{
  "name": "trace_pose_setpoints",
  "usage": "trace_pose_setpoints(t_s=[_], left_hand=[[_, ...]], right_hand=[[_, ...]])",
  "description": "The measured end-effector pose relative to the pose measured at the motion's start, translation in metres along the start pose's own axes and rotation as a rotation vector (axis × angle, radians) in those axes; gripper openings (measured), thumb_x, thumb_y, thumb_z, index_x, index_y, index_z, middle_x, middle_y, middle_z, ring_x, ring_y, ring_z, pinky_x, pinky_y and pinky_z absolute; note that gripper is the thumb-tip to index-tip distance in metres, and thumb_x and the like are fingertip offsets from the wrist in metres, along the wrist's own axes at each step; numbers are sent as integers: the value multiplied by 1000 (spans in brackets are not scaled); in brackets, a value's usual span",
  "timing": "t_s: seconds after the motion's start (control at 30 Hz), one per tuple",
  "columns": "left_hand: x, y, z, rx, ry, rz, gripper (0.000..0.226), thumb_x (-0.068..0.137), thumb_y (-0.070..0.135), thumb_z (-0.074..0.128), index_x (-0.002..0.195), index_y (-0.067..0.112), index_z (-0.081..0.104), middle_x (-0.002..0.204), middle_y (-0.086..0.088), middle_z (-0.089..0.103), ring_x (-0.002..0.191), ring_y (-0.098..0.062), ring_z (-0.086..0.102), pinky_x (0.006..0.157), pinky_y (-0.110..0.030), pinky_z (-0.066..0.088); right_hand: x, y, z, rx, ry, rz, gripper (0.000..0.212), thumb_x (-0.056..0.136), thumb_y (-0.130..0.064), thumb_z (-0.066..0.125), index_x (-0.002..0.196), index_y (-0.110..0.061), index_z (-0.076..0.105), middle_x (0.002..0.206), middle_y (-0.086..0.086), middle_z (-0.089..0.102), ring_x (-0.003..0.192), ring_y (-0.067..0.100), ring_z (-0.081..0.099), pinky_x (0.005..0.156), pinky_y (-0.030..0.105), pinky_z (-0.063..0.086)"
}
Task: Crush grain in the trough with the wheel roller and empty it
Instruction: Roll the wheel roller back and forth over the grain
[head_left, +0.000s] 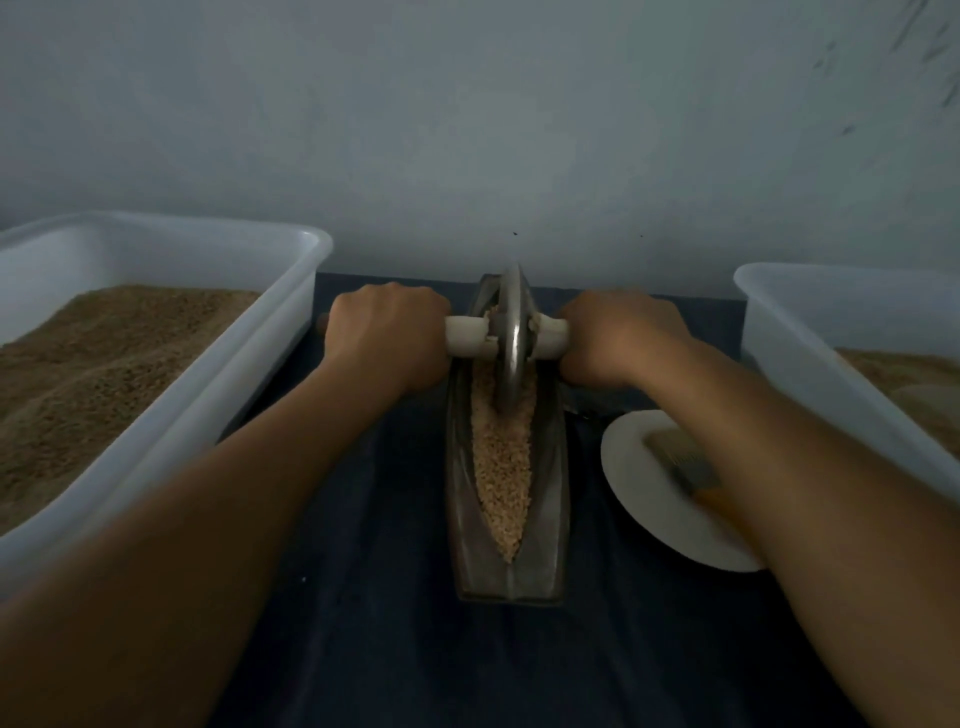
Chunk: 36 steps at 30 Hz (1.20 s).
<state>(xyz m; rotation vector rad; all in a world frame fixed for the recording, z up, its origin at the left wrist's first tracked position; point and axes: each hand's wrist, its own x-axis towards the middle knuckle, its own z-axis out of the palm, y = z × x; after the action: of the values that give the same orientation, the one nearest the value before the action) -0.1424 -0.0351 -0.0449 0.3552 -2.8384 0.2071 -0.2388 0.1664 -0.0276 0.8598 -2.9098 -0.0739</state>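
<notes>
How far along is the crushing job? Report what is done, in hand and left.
Done: the grain is loaded in the trough. In hand: the left hand and right hand grip the handles of the wheel roller, which stands in the grain toward the far end. Left: more crushing, as the grain looks coarse, and emptying the trough.

Dark-clothed table (384, 519): trough (462, 499), two tubs (249, 364) (810, 332), white plate (634, 483).

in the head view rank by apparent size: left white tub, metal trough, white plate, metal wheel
1. White plastic tub on the left, cropped and nearer the camera
2. Long metal trough
3. Round white plate, partly hidden by the arm
4. Metal wheel roller
</notes>
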Motion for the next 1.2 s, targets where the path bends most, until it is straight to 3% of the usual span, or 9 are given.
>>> trace_pose_setpoints(t_s=[0.27,0.5,0.73,0.93,1.07,1.2], left_hand=[[-22,6,-7,33,26,-20,21,82,45,68,96,33,57,73,7,47,67,-17,46,60,-35,36],[-64,8,-16,11,87,8,30,84,42,70,92,33,43,80,7,50,72,-16,49,63,-34,37],[-84,11,-34,41,47,61,31,83,45,70,103,33,49,79,10,43,73,-15,46,65,-36,36],[-83,14,-30,72,59,39,29,84,45,70,101,34,50,77,10,42,72,-15,46,63,-35,33],[-71,10,-23,-5,3,-7,22,86,41,68,95,33,50,83,7,54,75,-17,53,65,-35,42],[-53,10,-18,-9,-18,-35,20,85,41,67,96,33,52,82,5,52,74,-19,50,65,-36,42]], right_hand=[[-27,-5,17,-1,210,12,13,79,-38,66,88,-32,61,75,-9,55,60,14,42,49,26,23],[-77,-11,22,-1,384,-83,17,86,-35,64,100,-31,55,82,-7,60,72,23,58,60,34,24],[-116,-11,18,37,359,-129,24,90,-43,63,104,-29,50,88,-6,57,76,21,57,63,36,37],[-116,-10,19,20,396,-137,22,89,-40,66,99,-28,50,83,-6,55,69,21,51,58,33,27],[-91,-10,20,-58,418,-111,21,86,-40,68,97,-30,54,75,-8,53,60,19,40,50,29,12],[-58,-4,19,-71,312,-75,24,81,-42,68,97,-34,53,69,-9,43,61,20,39,49,27,14]])
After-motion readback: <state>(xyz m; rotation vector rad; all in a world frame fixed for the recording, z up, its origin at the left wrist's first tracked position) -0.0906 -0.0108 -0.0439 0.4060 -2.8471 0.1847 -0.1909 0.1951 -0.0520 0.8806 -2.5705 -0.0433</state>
